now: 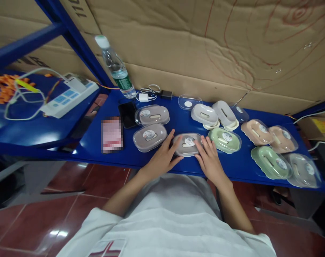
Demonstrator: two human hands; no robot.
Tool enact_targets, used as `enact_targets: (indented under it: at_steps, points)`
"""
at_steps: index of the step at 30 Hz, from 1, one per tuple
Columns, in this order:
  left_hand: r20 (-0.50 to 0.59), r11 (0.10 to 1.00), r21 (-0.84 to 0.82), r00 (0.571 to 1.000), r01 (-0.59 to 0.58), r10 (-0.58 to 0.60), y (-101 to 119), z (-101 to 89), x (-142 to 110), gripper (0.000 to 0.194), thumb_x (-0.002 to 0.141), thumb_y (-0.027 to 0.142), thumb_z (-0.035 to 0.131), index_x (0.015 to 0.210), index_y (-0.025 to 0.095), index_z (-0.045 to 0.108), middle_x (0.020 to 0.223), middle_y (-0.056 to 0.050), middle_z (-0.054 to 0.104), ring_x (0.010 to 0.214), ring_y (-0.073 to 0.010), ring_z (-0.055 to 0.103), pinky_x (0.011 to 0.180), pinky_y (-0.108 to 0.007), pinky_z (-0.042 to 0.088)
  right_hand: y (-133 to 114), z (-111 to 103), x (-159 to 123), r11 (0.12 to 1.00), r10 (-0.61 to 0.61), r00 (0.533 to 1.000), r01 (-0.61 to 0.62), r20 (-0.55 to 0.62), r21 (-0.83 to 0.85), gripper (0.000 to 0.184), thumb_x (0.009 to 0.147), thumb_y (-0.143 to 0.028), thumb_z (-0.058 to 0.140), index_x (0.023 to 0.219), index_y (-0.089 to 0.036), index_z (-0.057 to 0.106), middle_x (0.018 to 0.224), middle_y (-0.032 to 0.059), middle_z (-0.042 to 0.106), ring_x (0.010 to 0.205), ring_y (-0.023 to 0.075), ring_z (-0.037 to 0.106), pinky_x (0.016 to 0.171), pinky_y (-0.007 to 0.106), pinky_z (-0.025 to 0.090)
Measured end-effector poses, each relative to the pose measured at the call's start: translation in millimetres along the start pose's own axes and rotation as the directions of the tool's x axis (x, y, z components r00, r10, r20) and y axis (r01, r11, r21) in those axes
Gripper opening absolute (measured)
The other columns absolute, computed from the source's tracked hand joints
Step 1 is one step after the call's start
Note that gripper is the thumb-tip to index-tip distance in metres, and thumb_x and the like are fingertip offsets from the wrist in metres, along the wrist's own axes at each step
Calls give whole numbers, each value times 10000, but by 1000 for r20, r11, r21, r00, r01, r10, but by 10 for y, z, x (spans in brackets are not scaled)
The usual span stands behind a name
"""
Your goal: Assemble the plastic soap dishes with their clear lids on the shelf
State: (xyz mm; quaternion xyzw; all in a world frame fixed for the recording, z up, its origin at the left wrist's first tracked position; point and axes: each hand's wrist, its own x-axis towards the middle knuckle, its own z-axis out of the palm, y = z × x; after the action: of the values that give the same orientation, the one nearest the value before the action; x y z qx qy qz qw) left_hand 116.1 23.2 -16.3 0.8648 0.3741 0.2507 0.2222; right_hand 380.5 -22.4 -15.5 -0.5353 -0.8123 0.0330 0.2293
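Note:
A grey soap dish with a clear lid and a round sticker (187, 144) lies on the blue shelf (178, 125) right in front of me. My left hand (164, 157) rests against its left side, fingers wrapped at its edge. My right hand (209, 157) lies on its right side with fingers pressed on the lid. Two more grey lidded dishes (150, 137) (152, 115) sit to the left.
Green (224, 140) (271, 162), white (204, 115), pink (256, 132) and clear-lidded dishes spread over the right of the shelf. A water bottle (116, 69), a black phone (127, 114), a charger (144, 97), a blurred card (112, 135) and a power strip (68, 95) lie to the left. Cardboard stands behind.

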Motion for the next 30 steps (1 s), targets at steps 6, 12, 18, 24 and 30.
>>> enact_targets:
  at_steps: [6,12,18,24,30]
  points:
    - [-41,966,199,983,-168,180,52,-1,-29,480,1087,303,596,1563,252,554,1751,-196,314,1629,-407,347,1291,-632,368,291,-345,476,994,-90,995,88,-35,-63,616,1118,-185,411,1720,-307,358,1719,105,464,1620,305,399,1312,608,375]
    - [-89,952,301,991,-64,95,107,29,76,492,1074,285,592,1563,246,564,1686,-198,458,1540,-417,484,1197,-607,482,630,-378,1136,965,62,997,-50,39,-256,460,1078,-294,607,1513,-145,617,1474,202,688,1366,382,648,1168,574,501]
    - [-120,959,284,992,1,35,43,55,374,787,1020,252,668,1720,223,309,1808,-234,214,1660,-486,253,1237,-673,422,616,-483,1375,970,86,992,-105,-91,-220,425,1154,-367,467,1340,-76,713,1239,221,780,1151,340,749,1049,474,558]
    - [-278,983,109,945,-145,170,313,-25,254,806,1040,197,620,1738,253,220,1839,-207,-70,1702,-431,141,1291,-615,407,157,-593,534,995,-101,974,97,-202,-28,302,1121,-363,565,1353,-229,705,1305,118,780,1221,292,733,1076,457,566]
    - [-67,939,153,945,-307,320,387,-7,-242,396,1054,235,636,1449,250,627,1499,-146,641,1513,-326,544,1190,-503,559,-80,-284,-264,951,-183,983,186,-35,247,342,1084,-288,634,1423,-300,679,1247,78,801,1122,262,762,975,473,615]
